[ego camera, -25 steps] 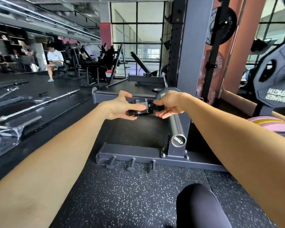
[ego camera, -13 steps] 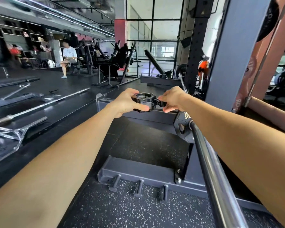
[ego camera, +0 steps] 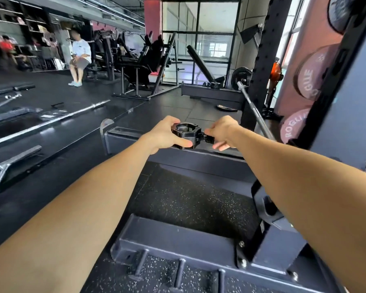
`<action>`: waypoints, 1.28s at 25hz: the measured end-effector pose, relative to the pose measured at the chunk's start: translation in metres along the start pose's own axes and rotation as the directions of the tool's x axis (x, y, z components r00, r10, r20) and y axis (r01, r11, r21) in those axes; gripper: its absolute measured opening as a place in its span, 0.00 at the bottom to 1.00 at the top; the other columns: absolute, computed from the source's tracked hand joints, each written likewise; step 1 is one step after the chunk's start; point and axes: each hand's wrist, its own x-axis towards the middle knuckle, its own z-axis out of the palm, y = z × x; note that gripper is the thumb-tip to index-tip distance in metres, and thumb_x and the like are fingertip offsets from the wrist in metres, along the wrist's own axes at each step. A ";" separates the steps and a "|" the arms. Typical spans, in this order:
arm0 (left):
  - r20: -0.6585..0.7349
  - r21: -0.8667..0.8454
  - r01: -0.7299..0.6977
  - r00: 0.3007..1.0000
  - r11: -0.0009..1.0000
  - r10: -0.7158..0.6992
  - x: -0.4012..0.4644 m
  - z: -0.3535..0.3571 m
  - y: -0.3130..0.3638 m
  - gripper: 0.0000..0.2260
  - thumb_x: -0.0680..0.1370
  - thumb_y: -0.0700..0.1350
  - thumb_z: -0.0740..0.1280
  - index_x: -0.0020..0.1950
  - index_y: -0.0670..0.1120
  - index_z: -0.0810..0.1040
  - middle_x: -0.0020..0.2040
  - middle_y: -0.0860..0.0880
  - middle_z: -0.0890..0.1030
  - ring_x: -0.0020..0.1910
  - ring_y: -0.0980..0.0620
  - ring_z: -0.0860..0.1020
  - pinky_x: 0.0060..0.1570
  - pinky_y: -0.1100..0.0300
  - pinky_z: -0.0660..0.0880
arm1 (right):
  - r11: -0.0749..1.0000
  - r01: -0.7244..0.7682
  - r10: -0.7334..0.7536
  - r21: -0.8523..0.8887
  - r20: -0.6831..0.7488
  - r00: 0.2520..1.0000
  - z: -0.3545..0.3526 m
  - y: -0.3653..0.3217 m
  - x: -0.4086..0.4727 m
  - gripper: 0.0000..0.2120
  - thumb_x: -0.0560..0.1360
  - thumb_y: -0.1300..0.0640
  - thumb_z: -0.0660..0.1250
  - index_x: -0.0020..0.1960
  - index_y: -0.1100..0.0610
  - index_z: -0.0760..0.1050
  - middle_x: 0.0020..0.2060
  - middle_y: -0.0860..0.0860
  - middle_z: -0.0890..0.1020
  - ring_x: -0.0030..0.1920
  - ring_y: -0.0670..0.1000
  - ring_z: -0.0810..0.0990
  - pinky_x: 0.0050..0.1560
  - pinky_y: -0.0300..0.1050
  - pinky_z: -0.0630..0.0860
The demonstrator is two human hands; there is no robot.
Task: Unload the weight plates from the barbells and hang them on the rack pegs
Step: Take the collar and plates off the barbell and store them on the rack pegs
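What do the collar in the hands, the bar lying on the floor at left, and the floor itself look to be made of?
Collar: black moulded plastic, probably; semi-gloss, chunky ribbed shape.
Bar: bare or chromed steel; bright silvery glints along it.
Floor: black rubber matting, likely; matte with pale speckles and visible tile seams.

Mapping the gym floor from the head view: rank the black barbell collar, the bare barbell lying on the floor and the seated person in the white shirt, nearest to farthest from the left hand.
1. Black barbell collar: gripped in the left hand.
2. Bare barbell: on the floor, left.
3. Seated person: far back, left.
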 end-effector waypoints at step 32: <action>-0.049 0.059 0.031 0.998 0.998 -0.029 -0.184 0.024 0.011 0.37 0.69 0.50 0.78 0.71 0.56 0.60 0.71 0.46 0.64 0.60 0.49 0.68 0.54 0.54 0.68 | 0.836 0.278 -0.258 -0.473 0.108 0.960 -0.003 0.051 -0.175 0.26 0.79 0.48 0.64 0.72 0.61 0.67 0.68 0.57 0.72 0.66 0.58 0.73 0.64 0.47 0.71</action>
